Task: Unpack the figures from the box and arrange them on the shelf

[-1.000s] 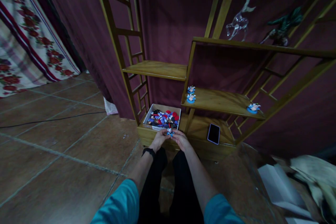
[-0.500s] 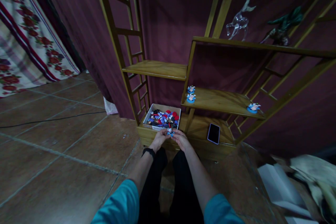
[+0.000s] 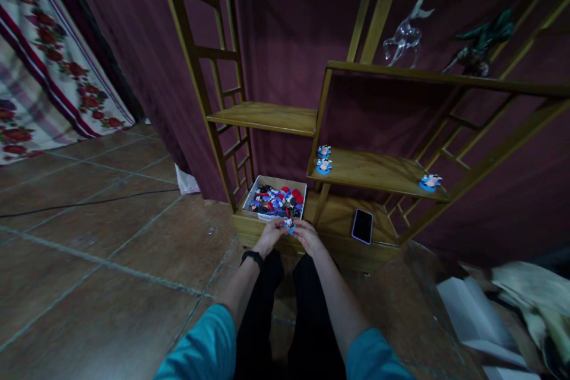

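Note:
Between my two hands is a small white-and-blue figurine [image 3: 289, 224], held just in front of a shallow box. My left hand [image 3: 272, 234] grips it from the left with fingertips and thumb. From the other side, my right hand [image 3: 307, 236] pinches it too. The box [image 3: 305, 196] holds a jumble of small red, blue, black and white pieces. Similar figurines on blue bases stand on the shelf above: one figurine [image 3: 324, 166] and another [image 3: 324, 151] at its left end, and a third figurine [image 3: 430, 182] at its right end.
The wooden shelf unit [image 3: 267, 116] stands ahead of me. On its lowest board lies a phone [image 3: 362, 227]. Higher up are a clear glass deer [image 3: 404, 38] and a dark green ornament [image 3: 483, 41]. White boxes [image 3: 478, 314] sit on the floor at right; a cable [image 3: 111, 198] runs at left.
Both hands stay in nearly the same place around the figurine. The red bit that stuck up above it now shows less clearly. Nothing else has visibly moved.

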The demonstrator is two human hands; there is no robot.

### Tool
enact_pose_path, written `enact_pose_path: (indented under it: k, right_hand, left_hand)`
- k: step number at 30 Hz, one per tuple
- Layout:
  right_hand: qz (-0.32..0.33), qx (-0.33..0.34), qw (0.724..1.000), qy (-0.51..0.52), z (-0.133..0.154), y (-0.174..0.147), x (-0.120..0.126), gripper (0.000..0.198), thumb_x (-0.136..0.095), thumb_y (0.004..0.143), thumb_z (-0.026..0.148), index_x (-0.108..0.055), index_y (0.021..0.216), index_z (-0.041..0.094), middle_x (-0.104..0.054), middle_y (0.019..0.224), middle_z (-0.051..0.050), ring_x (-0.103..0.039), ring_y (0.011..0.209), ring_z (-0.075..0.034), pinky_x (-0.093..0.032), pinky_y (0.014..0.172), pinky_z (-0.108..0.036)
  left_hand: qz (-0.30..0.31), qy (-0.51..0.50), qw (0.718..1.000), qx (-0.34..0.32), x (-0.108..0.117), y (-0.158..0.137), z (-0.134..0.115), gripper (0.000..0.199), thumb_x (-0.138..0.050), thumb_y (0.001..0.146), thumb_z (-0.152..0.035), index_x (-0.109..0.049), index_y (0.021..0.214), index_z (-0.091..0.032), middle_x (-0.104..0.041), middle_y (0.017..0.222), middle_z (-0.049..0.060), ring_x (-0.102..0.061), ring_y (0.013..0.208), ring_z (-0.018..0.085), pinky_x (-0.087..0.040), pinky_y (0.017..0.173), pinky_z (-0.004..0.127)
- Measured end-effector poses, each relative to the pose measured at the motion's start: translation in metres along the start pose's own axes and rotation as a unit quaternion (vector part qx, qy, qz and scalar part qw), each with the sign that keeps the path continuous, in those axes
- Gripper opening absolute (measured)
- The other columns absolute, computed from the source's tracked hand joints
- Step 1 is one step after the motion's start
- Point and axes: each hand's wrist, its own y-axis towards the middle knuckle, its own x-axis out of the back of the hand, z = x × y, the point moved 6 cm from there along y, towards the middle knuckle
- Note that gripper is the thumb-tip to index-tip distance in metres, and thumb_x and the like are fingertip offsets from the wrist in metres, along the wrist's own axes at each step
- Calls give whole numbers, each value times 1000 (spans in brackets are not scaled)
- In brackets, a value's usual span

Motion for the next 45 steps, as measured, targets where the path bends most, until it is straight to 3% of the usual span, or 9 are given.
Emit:
enact_pose_path:
  k: [20,45]
  right_hand:
    - [3,-10,1000,-7,-3,0,3,32,-75,49,24,-62,78,18,-68,82,-2,-63,79,-18,-48,75,-30]
    - [1,-2,1000,-4,-4,3,5,29,-72,52,22,-62,79,18,-68,80,-3,-64,78,-19,-48,76,-33]
  left_hand:
    - [-13,30,999,8,0,-3,-3,35,-78,46,-35,-64,70,-13,-62,65,1,-52,58,11,-40,58,23]
    - [-17,4,1000,26,0,-4,-1,23,-72,52,-18,-64,73,-13,-63,68,2,-56,63,13,-43,60,24]
